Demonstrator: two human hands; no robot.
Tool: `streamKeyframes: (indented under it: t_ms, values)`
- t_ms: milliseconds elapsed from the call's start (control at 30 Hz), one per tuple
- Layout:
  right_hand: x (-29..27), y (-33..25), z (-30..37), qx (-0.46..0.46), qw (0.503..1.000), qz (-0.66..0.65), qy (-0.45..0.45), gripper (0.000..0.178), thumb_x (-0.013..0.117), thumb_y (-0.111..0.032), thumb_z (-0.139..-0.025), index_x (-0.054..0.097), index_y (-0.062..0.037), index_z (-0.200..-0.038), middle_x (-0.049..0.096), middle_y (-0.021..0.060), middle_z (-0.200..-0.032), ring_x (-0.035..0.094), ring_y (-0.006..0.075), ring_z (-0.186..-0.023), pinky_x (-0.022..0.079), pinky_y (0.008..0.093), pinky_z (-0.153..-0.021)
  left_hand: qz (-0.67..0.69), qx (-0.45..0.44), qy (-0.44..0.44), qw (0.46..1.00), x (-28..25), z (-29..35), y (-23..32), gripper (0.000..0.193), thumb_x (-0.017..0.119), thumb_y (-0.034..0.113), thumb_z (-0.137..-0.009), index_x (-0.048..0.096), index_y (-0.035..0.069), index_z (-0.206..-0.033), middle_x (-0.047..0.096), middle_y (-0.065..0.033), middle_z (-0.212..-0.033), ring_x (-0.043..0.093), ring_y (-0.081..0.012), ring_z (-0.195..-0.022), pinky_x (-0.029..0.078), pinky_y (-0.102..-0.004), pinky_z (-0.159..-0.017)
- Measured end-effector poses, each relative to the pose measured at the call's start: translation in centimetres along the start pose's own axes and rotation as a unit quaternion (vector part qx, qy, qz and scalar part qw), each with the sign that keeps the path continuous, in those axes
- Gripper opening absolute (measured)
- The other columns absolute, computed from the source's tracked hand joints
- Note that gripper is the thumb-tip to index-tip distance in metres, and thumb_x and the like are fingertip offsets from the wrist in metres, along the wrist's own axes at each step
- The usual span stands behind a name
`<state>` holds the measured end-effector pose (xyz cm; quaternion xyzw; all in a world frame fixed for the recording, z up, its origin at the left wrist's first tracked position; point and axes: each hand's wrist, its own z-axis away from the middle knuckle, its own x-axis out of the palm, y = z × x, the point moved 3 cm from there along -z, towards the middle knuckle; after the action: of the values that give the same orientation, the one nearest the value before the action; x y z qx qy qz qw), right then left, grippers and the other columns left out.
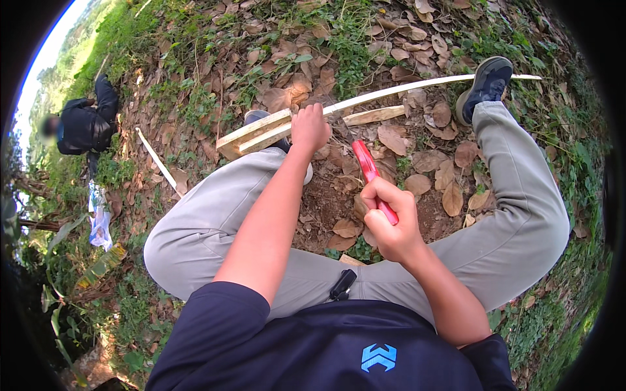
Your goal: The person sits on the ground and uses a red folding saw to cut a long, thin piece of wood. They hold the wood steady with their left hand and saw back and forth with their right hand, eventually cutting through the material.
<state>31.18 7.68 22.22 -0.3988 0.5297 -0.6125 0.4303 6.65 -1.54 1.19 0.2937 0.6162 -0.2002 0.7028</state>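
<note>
Head view: by the right hand's [395, 221] clenched fingers, a red-handled tool [364, 161] was grasped above leaf-strewn ground [329, 195]. Farther out, a long pale strip [404, 88] was clasped by the left hand's [310, 128] fingers and overlapped by a shoe [486, 89]. Beyond, a dark-clothed person [86, 126] was seen.

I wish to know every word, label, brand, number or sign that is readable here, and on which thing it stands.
No readable word or number shows.
Dark shirt: a light-blue angular emblem, no letters I can read.
Red handle in the right hand: any marking is too small to read.
White-and-blue bag-like thing: too small and blurred.
</note>
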Motion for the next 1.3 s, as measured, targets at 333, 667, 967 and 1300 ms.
streamKeyframes:
  t_ms: [333,667,967,1300]
  values:
    - [0.5,2.2,0.2,0.045,0.998,-0.026,0.024,0.007,0.055,-0.005,-0.079,0.051,-0.001,-0.082,0.044,0.0022,-0.065,0.041,0.0092,-0.06,0.035,0.0293,-0.055,0.036,0.014,0.073,0.997,0.1,2.0,0.1,0.042,0.071,0.019,-0.075,0.054,0.005,-0.111,0.061,-0.0145,-0.106,0.059,-0.0342,-0.104,0.045,-0.0452,-0.094]
    - [1.0,2.7,0.5,-0.013,0.999,0.035,-0.013,0.009,0.055,-0.005,-0.078,0.05,0.0004,-0.084,0.042,0.0091,-0.065,0.042,0.0169,-0.058,0.039,0.0324,-0.056,0.066,-0.003,0.035,0.997,0.8,1.1,-1.3,0.041,0.07,0.021,-0.077,0.055,0.004,-0.11,0.062,-0.0158,-0.111,0.058,-0.0343,-0.111,0.044,-0.0447,-0.1]
    - [1.2,4.5,0.6,0.012,0.998,-0.01,0.059,0.014,0.052,-0.003,-0.081,0.059,-0.0016,-0.093,0.049,0.0063,-0.069,0.046,0.0124,-0.06,0.04,0.0301,-0.059,0.06,-0.008,0.009,0.998,0.3,0.3,-1.4,0.04,0.072,0.024,-0.079,0.057,0.005,-0.111,0.063,-0.0157,-0.11,0.059,-0.0343,-0.109,0.045,-0.0461,-0.098]
    - [1.2,4.9,-4.6,-0.04,0.995,0.075,0.051,0.026,0.055,-0.005,-0.081,0.061,-0.0043,-0.107,0.058,0.0084,-0.081,0.054,0.0144,-0.071,0.045,0.0305,-0.068,0.05,0.025,0.018,0.998,0.0,-0.1,-1.2,0.032,0.069,0.027,-0.09,0.058,0.005,-0.111,0.065,-0.0146,-0.109,0.061,-0.0337,-0.106,0.047,-0.0457,-0.094]
